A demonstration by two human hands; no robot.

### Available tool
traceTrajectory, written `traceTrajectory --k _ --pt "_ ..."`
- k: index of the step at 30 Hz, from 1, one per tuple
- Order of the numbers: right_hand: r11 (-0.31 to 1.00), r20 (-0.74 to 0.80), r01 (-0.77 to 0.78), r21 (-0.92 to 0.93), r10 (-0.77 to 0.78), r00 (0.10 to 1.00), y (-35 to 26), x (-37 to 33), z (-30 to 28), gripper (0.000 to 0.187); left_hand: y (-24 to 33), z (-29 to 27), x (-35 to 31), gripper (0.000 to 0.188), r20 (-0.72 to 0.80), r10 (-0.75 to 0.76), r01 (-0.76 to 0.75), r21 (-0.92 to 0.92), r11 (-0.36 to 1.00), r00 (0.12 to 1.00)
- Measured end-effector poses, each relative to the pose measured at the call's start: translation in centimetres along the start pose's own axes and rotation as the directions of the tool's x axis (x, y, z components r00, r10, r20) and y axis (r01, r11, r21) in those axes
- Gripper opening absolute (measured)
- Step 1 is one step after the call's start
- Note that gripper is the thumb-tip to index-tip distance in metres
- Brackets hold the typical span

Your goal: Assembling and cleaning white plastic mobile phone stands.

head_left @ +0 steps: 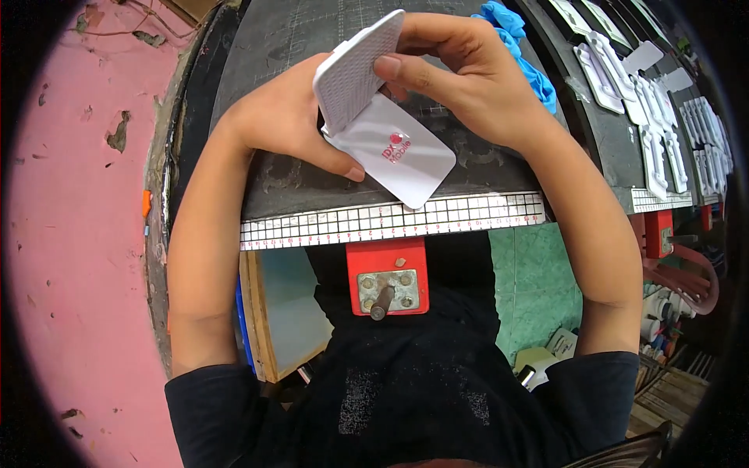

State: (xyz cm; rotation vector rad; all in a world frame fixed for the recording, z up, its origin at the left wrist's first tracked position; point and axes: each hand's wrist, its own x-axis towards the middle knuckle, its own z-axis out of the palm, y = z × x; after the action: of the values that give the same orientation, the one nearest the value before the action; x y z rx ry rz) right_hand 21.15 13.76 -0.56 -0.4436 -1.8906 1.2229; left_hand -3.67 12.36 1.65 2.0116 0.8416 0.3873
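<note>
At 12 o'clock you have a white folding piece (425,168) over the dark counter (285,43), its 2 panels standing apart like an opened book: the upper panel (355,87) tilted up, the lower panel (406,175) angled toward 5 o'clock. Your right hand (488,90) pinches the upper panel, thumb on its textured inner face, fingers closed behind it. Your left hand (285,117) wraps the 10 o'clock side, thumb along the lower panel; its other fingers are hidden, so I cannot tell how firmly they close. The step in hand looks like opening or checking the fold. The next move probably calls for steady left support and gentle right-thumb pressure, without straining the joint.
</note>
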Motion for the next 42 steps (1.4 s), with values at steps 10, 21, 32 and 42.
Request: traceTrajectory --k 10,21,32,42 --pt "0.567 -0.190 -0.028 -0.823 -0.229 0.955 -1.0 -0.6 -3.1 0.032 -2.9 -1.0 1.3 0.078 0.044 0.439 -0.423 0.364 0.829 0.897" --pt "0.115 -0.244 -0.232 -0.966 -0.095 0.965 2.0 -1.0 -6.2 0.040 -4.2 -0.8 1.6 0.082 0.035 0.266 -0.266 0.232 0.936 0.963" --pt "0.616 0.014 -0.061 -0.785 0.116 0.993 -6.3 -3.4 1.2 0.018 -3.4 -0.9 1.2 0.077 0.047 0.197 -0.203 0.206 0.957 0.979" --pt "0.461 0.035 0.008 -0.887 0.051 0.998 -4.7 -3.0 4.4 0.012 -3.7 -0.6 1.0 0.086 0.060 0.283 -0.288 0.101 0.952 0.957"
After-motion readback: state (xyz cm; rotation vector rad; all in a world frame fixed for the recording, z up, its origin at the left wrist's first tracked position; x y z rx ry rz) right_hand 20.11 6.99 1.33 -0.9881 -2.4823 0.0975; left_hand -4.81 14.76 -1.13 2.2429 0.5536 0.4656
